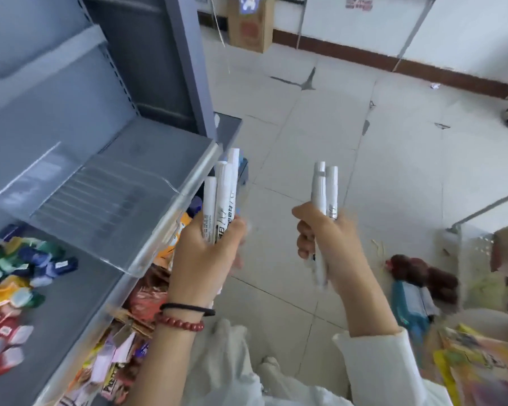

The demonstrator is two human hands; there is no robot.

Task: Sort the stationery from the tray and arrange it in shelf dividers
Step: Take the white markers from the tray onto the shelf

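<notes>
My left hand [207, 253] grips a bunch of white markers [222, 190], their caps pointing up, right beside the clear front rail of the grey shelf [135, 159]. My right hand [326, 244] holds two white markers [324, 189] upright, about a hand's width to the right, over the tiled floor. Clear plastic dividers [30, 174] stand on the upper shelf, and the section between them is bare. The tray is not in view.
A lower shelf [71, 303] carries a pile of small coloured packets [15, 273] at the left. More colourful packs fill the level below, by my left wrist. Bags and clutter lie on the floor at the right, with a cardboard box [248, 24] by the far wall.
</notes>
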